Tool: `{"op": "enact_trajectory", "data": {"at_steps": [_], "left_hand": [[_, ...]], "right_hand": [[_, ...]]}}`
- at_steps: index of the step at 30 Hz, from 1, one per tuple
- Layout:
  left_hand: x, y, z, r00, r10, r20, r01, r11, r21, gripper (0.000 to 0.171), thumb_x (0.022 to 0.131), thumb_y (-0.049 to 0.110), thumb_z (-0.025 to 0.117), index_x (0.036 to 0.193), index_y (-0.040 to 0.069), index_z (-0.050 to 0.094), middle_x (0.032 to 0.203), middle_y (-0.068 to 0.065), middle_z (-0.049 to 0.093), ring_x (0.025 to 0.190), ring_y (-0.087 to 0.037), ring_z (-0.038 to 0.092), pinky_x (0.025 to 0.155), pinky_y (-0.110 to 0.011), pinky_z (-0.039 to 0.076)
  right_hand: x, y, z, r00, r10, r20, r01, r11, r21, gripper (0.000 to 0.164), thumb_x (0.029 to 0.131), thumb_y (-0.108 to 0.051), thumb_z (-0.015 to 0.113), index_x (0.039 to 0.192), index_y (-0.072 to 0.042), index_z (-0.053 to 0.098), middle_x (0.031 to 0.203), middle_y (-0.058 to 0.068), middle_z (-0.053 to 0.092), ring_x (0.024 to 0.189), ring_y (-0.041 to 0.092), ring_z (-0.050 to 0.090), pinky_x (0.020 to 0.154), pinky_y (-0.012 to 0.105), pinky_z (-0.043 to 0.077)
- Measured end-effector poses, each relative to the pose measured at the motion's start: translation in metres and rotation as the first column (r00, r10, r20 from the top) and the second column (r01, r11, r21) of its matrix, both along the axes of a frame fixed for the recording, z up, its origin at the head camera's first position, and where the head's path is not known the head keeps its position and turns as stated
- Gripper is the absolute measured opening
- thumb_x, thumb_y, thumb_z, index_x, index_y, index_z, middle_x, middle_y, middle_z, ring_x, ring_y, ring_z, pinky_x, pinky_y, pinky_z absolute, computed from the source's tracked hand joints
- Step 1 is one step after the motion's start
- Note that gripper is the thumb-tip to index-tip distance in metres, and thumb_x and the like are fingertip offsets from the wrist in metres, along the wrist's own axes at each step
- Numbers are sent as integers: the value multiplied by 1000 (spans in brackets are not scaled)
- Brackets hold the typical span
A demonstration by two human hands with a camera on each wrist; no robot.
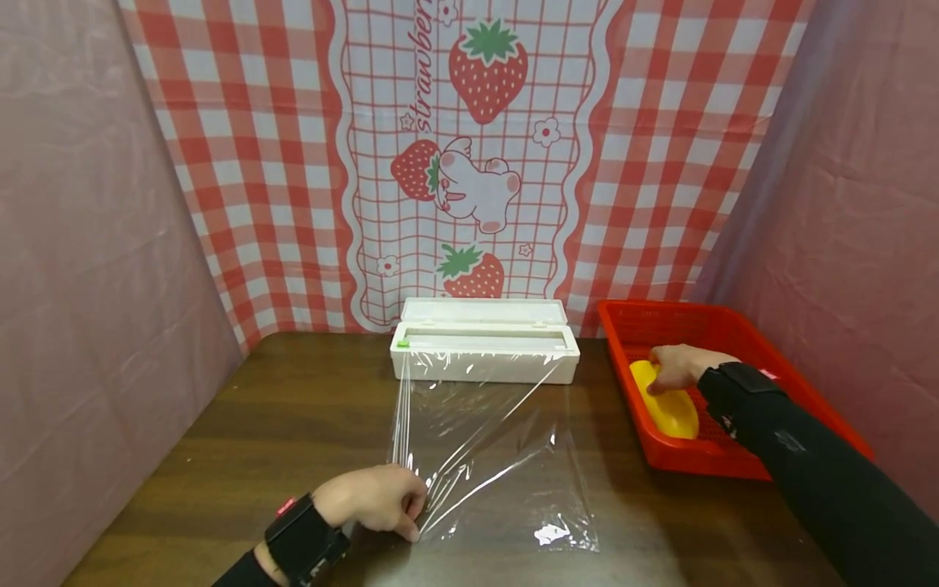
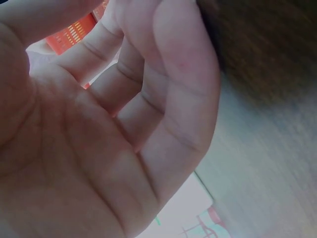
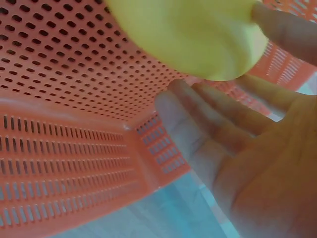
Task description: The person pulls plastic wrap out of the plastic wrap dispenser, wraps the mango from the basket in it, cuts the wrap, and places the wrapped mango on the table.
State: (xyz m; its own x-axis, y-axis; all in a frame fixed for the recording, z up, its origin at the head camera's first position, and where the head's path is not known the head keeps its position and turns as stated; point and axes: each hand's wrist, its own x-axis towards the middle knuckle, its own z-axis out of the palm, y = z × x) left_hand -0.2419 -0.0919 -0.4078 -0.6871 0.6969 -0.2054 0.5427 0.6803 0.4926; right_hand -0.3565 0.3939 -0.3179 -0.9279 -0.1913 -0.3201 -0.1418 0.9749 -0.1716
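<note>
Clear plastic wrap [image 1: 506,456] stretches from a white wrap dispenser [image 1: 484,367] toward the front of the table, with creases running to its near left corner. My left hand [image 1: 377,497] pinches that corner low over the table; in the left wrist view its curled fingers [image 2: 183,99] hide the film. On the right, my right hand [image 1: 682,367] reaches into a red basket [image 1: 704,469] and grips a smooth, yellow, rounded bowl-like thing [image 1: 671,412]. In the right wrist view the thumb lies against the yellow thing's edge, with the fingers beneath it.
The dispenser's white lid [image 1: 484,311] stands raised at its back, and a small green piece [image 1: 403,344] sits at its left end. A checked strawberry curtain [image 1: 279,179] hangs behind the wooden table [image 1: 249,432]. Pink cloth [image 1: 866,228] hangs beside the basket.
</note>
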Motion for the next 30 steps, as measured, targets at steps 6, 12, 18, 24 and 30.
{"op": "enact_trajectory", "data": {"at_steps": [6,12,18,24,30], "left_hand": [[-1,0,2,1000,-11,-8,11,1000,-5,36,79,17,88,68,19,54,65,12,50,60,-2,47,57,-22,42],[-2,1,4,1000,-20,-20,20,1000,-6,36,79,17,87,68,19,53,65,13,49,60,-2,47,58,-22,42],[-2,2,5,1000,-15,-3,15,1000,-9,35,79,17,87,69,18,54,66,12,50,60,-3,47,57,-22,42],[-2,1,5,1000,-15,-11,15,1000,-17,35,80,17,87,69,19,54,65,12,50,60,-3,47,58,-22,42],[-1,-1,2,1000,-17,-13,17,1000,-2,35,80,18,87,69,19,54,64,13,49,60,-2,46,58,-22,42]], "right_hand": [[-2,-3,-2,999,-12,41,12,1000,-11,69,84,-25,78,129,17,47,123,36,55,108,45,54,101,62,42],[1,-4,1,994,-28,103,25,999,25,65,81,-30,79,124,11,50,109,23,57,101,39,53,96,59,44],[6,2,-2,968,-156,197,156,988,16,101,78,-38,81,147,10,25,120,31,47,106,47,46,94,63,43],[15,0,5,946,-246,213,256,966,-20,116,78,-44,82,156,6,12,139,38,35,112,47,41,99,65,39],[20,-13,12,946,-271,180,270,962,27,118,79,-46,82,158,2,8,137,35,36,109,46,43,92,64,43]]}}
